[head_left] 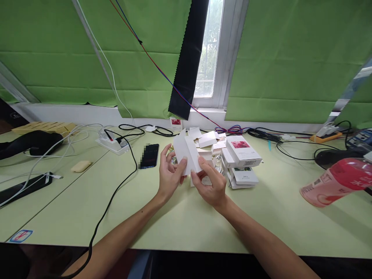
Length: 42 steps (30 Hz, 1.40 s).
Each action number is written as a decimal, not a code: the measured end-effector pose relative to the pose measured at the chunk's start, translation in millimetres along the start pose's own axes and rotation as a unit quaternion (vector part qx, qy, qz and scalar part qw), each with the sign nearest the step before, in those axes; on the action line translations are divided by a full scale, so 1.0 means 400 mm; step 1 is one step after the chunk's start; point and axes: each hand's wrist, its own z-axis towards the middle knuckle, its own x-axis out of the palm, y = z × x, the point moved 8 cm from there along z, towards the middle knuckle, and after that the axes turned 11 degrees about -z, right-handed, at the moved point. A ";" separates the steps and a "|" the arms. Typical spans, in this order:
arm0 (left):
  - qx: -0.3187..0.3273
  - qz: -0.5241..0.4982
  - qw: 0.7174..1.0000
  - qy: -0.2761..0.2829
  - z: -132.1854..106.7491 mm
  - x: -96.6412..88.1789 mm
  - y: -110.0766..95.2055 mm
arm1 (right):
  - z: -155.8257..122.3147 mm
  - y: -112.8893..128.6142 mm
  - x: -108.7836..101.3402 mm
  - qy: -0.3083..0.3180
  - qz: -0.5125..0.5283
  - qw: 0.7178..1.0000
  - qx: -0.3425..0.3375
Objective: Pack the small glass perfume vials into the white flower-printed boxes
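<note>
Cardboard [180,152], smooth, white and creased into flat panels, is held up between our hands over the pale tabletop [188,230]. Our left hand [169,173] pinches its left side; our right hand [211,185] grips its lower right edge. Crinkled, shiny foil [218,164] and boxy cartons [245,154] lie beyond. Its long axis seems, foreshortened as we see it, to point away from us, far end tipped slightly left.
</note>
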 end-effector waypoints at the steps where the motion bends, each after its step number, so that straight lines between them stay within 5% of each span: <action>1: -0.002 -0.008 1.000 0.001 0.001 0.000 0.001 | 0.002 -0.002 -0.001 -0.001 -0.005 1.000 0.005; 7: -0.012 -0.034 0.999 0.037 0.007 0.016 0.000 | 0.015 -0.010 -0.005 0.001 -0.018 0.999 0.027; 24: -0.055 -0.036 0.998 -0.012 0.014 0.005 0.005 | 0.011 -0.033 0.014 0.051 0.011 0.995 0.080; 42: 0.008 -0.005 1.000 -0.026 0.011 -0.001 -0.018 | 0.009 -0.037 0.014 0.047 0.002 0.996 0.070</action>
